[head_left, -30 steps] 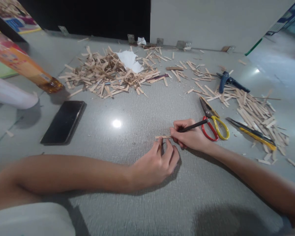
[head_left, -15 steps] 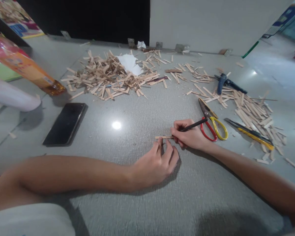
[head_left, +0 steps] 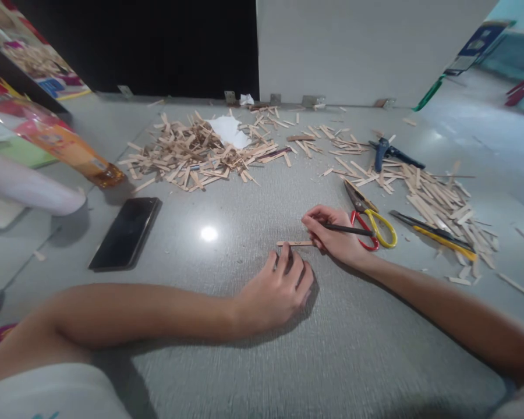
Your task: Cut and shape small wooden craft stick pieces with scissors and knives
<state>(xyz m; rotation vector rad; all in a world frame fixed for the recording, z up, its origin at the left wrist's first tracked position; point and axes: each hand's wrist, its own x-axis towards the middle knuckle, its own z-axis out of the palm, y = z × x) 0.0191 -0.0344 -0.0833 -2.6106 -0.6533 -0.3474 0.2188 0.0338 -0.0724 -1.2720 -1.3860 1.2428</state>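
Note:
A short flat wooden stick [head_left: 295, 243] with small dark marks lies on the grey table [head_left: 227, 378] between my hands. My left hand [head_left: 279, 291] rests just below it, fingers spread and curved, the index fingertip at the stick's lower edge. Above the stick's right end, my right hand [head_left: 332, 235] grips a dark pencil [head_left: 349, 230], which points back to the right. Its lower fingers are at the stick's right end. Beside that hand lie scissors [head_left: 369, 218] with one red and one yellow handle.
Wood pieces form a pile [head_left: 192, 151] at the back and another [head_left: 445, 201] at the right. A yellow cutter [head_left: 436, 235] and dark blue clippers [head_left: 393, 155] lie there. At left are a phone [head_left: 126, 233] and an orange bottle [head_left: 70, 145].
My right hand has drawn the pencil tip off the stick, and the pencil lies flatter in its fingers. My left fingers have spread slightly. The whole view has shifted a little.

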